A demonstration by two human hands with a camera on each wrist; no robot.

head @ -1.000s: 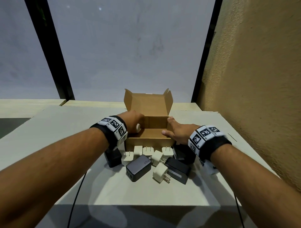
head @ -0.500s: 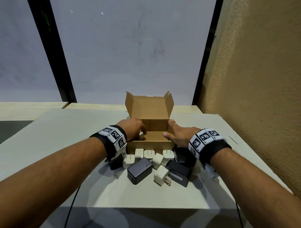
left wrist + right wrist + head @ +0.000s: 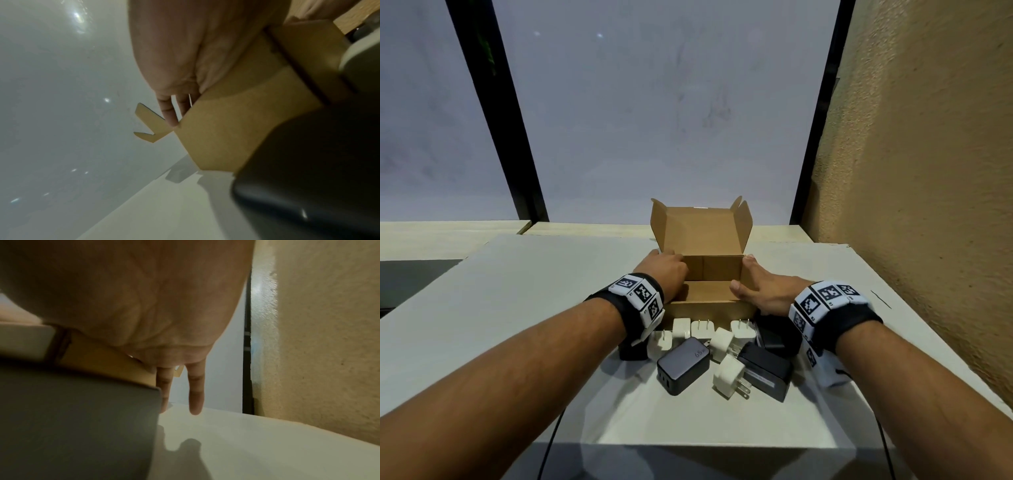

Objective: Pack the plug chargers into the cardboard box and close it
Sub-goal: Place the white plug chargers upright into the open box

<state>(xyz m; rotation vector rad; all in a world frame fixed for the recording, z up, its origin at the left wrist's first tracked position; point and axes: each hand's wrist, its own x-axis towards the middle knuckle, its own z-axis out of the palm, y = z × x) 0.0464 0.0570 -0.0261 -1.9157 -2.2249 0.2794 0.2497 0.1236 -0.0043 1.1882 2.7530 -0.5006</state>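
- Left hand [image 3: 666, 274] reaches toward 12 o'clock, palm turned inward, its straight fingers [image 3: 170, 113] lying flat.
- Right hand [image 3: 765, 291] reaches toward 11 o'clock, fingers [image 3: 195, 394] straight, thumb spread toward 9 o'clock.
- Both forearms are extended, wrists banded.

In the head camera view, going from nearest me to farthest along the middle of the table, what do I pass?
Grey charger → row of white plugs → cardboard box front wall → its raised lid → window.

We are seeing dim, soft light; the window [image 3: 654, 102] at 12 o'clock is glowing. Both wrist views are blurring, edges are bending, and shadows are lying on the table [image 3: 267, 443].
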